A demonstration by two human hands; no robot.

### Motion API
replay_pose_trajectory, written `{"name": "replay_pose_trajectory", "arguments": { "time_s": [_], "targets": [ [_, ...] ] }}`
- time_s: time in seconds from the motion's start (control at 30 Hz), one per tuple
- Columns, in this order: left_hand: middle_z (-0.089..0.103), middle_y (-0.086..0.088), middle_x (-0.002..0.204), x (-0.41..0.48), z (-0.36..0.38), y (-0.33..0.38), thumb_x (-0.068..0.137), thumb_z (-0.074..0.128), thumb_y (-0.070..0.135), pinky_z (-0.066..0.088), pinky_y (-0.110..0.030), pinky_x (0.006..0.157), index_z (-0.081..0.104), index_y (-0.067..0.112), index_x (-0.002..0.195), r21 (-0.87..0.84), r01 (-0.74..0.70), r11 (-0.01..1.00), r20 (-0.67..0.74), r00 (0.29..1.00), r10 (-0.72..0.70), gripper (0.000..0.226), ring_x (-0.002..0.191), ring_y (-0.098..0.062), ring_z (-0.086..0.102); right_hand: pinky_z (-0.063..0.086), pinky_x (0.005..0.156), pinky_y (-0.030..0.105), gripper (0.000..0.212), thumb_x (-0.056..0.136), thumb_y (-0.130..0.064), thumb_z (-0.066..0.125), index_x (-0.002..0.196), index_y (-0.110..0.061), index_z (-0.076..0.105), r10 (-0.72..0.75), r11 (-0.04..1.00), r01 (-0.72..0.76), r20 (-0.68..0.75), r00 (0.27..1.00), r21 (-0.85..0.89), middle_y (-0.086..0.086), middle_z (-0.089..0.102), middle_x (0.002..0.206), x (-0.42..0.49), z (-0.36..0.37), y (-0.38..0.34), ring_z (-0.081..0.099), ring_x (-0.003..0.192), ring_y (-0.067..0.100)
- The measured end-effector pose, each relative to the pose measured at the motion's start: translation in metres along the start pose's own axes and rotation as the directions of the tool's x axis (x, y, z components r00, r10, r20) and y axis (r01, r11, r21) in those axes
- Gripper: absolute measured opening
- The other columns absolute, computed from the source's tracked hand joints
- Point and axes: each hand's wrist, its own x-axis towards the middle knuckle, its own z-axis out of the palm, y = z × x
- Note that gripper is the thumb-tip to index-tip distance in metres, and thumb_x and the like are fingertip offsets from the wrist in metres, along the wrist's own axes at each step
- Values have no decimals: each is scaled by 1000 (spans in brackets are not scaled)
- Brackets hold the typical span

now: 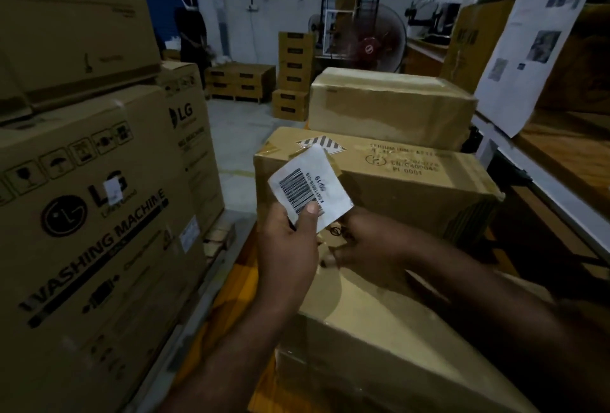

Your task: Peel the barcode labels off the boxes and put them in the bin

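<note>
Cardboard box [379, 330] lying beneath grips. Left grip [287, 247] pinching peeled barcode label [307, 181], label standing above thumb. Right grip [366, 247] blurring just right, closure untellable. Binning pending, bin not showing; white sticker [112, 189] showing on LG carton [99, 247], well left of grip.

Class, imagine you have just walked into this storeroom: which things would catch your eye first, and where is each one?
The white barcode label stands out brightest, held up mid-frame between the thumb and fingers of the left hand. Just right of it, the blurred right hand reaches over a brown carton. On the left looms a large washing machine box with bold black print.
</note>
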Motion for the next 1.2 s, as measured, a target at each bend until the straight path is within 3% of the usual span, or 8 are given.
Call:
{"name": "replay_pose_trajectory", "arguments": {
  "time_s": [0.17, 0.27, 0.4, 0.7, 0.8, 0.9, 1.03, 1.2],
  "targets": [
    [70, 2, 114, -4, 7, -1, 96, 60, 25, 62, -34, 78, 59, 20, 126, 13, 1, 1000, 57, 998, -2, 30, 104, -14, 69, 58, 66, 55, 57, 60, 8, 64, 100, -34, 67, 74, 933, -7, -174, 982, 359, 0, 74, 83, 14, 14, 8, 72, 78, 28],
    [71, 4, 113, -5, 4, -5, 97, 59, 23, 59, -26, 75, 61, 21, 122, 12, -16, 1000, 41, 999, 16, 26, 101, -8, 69, 58, 75, 55, 52, 66, -3, 71, 112, -29, 67, 39, 923, -7, -76, 996, 385, 4, 74, 99, 14, 7, 10, 71, 91, 30],
    [72, 6, 105, -4, 0, -6, 97, 59, 23, 54, -15, 65, 63, 20, 115, -13, -26, 1000, 13, 1000, 26, 19, 91, 0, 69, 48, 102, 42, 95, 64, -62, 74, 145, -43, 28, 32, 997, -26, 93, 995, -72, -2, 47, 140, -2, -6, 15, 53, 122, 18],
    [71, 7, 106, -6, 4, -7, 95, 61, 24, 54, -14, 66, 63, 19, 114, 50, -56, 997, 28, 998, 54, 20, 97, -4, 68, 59, 76, 42, 50, 83, -36, 67, 130, -33, 50, 56, 991, -84, -249, 967, -102, -2, 74, 104, 9, 2, 5, 72, 84, 23],
    [71, 5, 108, -4, 4, -5, 96, 60, 24, 54, -16, 65, 62, 18, 118, 14, -29, 999, -8, 1000, 29, 24, 97, -7, 69, 59, 76, 41, 67, 77, -41, 70, 137, -35, 42, 95, 987, -122, -228, 969, -108, -4, 72, 105, 6, 9, 3, 70, 85, 19],
    [72, 2, 105, -3, 3, -4, 96, 60, 22, 52, -13, 58, 62, 19, 117, -24, -12, 1000, -48, 999, 11, 21, 91, -7, 69, 53, 92, 46, 101, 56, -76, 68, 142, -42, 29, 129, 990, -135, -117, 985, -49, -8, 61, 127, -12, 13, -6, 64, 108, 16],
    [70, 5, 110, -6, 3, -3, 96, 60, 23, 54, -14, 64, 59, 18, 124, 46, -38, 998, -34, 999, 40, 28, 97, -7, 67, 11, 115, 66, 128, 53, -92, 56, 154, -33, 4, 206, 916, -160, 89, 974, -367, 4, 19, 159, -29, 7, -17, 17, 148, 29],
    [71, 2, 105, -7, 2, -2, 97, 60, 22, 56, -20, 61, 61, 18, 118, 58, -26, 998, -30, 999, 28, 21, 90, -6, 68, 47, 100, 47, 101, 52, -77, 75, 138, -40, 36, 179, 983, -181, -61, 982, -31, -6, 56, 131, -12, 6, -10, 58, 116, 19]
  ]
}}
